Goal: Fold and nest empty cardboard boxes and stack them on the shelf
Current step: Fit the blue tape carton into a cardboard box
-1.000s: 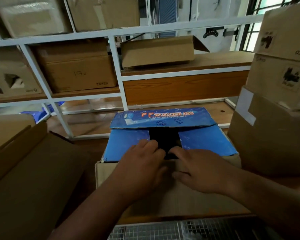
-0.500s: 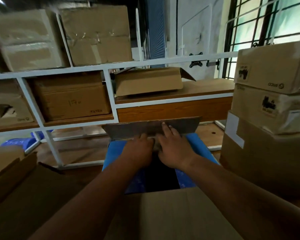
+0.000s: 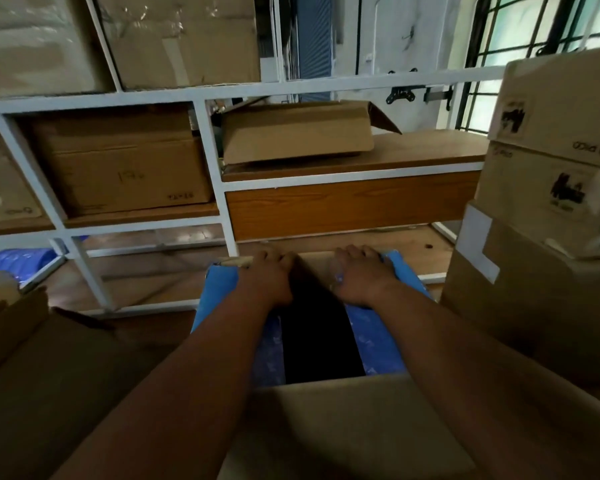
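The blue box (image 3: 378, 337) is being pressed at its far flap by flat left hand (image 3: 269, 280) and right hand (image 3: 362, 277), hemmed in by stacked cartons (image 3: 548, 202) right and the white shelf (image 3: 215, 188) beyond.

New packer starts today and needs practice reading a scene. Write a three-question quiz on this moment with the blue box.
1. True or false: both hands are on the far edge of the blue box.
2. Where does the tilted box with a loose flap sit? A) on the floor B) on the wooden shelf C) on the stack of boxes at the right
3. Fill in: between the two blue flaps, the top of the box shows a dark ____.

Key:
1. True: the left hand and right hand are both at its far edge.
2. B
3. gap
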The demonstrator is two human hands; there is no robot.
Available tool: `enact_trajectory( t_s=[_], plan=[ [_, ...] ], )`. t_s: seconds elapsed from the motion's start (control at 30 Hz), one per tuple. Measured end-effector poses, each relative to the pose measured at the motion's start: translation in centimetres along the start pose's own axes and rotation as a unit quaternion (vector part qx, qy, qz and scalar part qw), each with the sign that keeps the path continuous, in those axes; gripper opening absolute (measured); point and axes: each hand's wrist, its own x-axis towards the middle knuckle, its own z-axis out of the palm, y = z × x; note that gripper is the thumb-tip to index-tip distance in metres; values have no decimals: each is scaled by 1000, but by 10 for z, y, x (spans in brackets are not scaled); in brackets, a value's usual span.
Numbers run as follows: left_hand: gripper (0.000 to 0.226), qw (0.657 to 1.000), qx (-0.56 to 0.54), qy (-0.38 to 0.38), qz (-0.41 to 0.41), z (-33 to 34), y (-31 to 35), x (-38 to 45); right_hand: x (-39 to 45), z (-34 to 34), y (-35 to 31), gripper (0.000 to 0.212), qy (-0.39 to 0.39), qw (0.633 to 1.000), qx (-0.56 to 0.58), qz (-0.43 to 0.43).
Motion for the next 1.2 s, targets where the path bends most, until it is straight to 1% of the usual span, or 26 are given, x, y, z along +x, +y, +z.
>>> enact_trajectory(
  t_s=[0.07, 0.1, 0.17, 0.23, 0.27, 0.3, 0.33, 0.37, 0.4, 0.5, 0.53, 0.57, 0.6, 0.63, 0.67, 0.73, 0.8, 0.83, 0.87, 0.93, 1.0, 1.03, 1.07, 1.1, 1.13, 1.2],
  plan=[
    [100, 1000, 15, -20, -7, 0, 8, -5, -3, 4, -2, 102, -21, 1000, -6, 14],
    [96, 999, 23, -26, -9, 0, 13, -8, -8, 4, -3, 105, -32, 999, -9, 22],
    [75, 999, 43, -29, 7, 0, 25, -12, -24, 0, -7, 103, -52, 998, -14, 30],
    [56, 998, 47, -16, 44, -1, 46, -21, -49, -6, -12, 96, -56, 998, -19, 31],
    [49, 997, 17, -29, 66, -3, 57, -27, -63, -8, -13, 92, -47, 998, -22, 28],
    [43, 995, -26, -64, 74, -4, 70, -34, -77, -8, -12, 89, -33, 999, -23, 26],
    [39, 989, -73, -100, 75, -2, 82, -38, -92, -8, -10, 87, -19, 999, -21, 26],
    [38, 982, -127, -131, 57, -2, 92, -43, -108, -8, -7, 87, -5, 999, -15, 28],
    [38, 969, -191, -154, 32, -1, 99, -47, -124, -7, -3, 87, 8, 999, -8, 34],
    [30, 927, -314, -202, -24, -8, 109, -60, -169, -7, 13, 84, 28, 998, 5, 58],
    [27, 902, -372, -214, -46, -10, 112, -63, -181, -6, 19, 82, 32, 997, 8, 67],
    [27, 870, -439, -211, -78, -12, 115, -66, -192, -5, 24, 82, 36, 996, 18, 75],
    [29, 830, -503, -218, -102, -15, 117, -68, -203, -4, 29, 81, 43, 995, 35, 82],
    [32, 807, -536, -217, -120, -17, 120, -68, -212, -2, 33, 79, 53, 993, 60, 88],
    [36, 783, -570, -206, -138, -21, 125, -70, -220, 1, 37, 78, 70, 990, 88, 91],
    [42, 767, -598, -167, -162, -25, 138, -73, -233, 10, 42, 77, 120, 979, 135, 96],
    [37, 744, -635, -101, -181, -29, 152, -77, -241, 23, 45, 78, 175, 963, 175, 107],
    [33, 733, -654, -71, -174, -28, 158, -81, -244, 29, 46, 78, 196, 952, 203, 114],
    [32, 714, -679, -46, -166, -28, 164, -87, -246, 35, 48, 76, 212, 940, 240, 121],
    [39, 684, -718, 5, -128, -28, 177, -98, -248, 43, 51, 69, 231, 911, 316, 128],
    [40, 654, -750, 49, -86, -29, 194, -111, -250, 45, 53, 57, 250, 882, 376, 134],
    [38, 639, -763, 50, -83, -29, 206, -117, -251, 45, 55, 48, 258, 868, 399, 141],
    [36, 634, -768, 34, -84, -27, 219, -124, -253, 45, 57, 37, 269, 855, 417, 150],
    [36, 650, -756, 17, -69, -23, 231, -132, -254, 45, 60, 27, 283, 843, 429, 161],
    [38, 678, -734, 5, -35, -18, 242, -142, -256, 45, 63, 22, 299, 830, 439, 167],
    [41, 747, -663, 13, 55, -4, 256, -153, -260, 49, 70, 24, 330, 808, 449, 192]
  ],
)
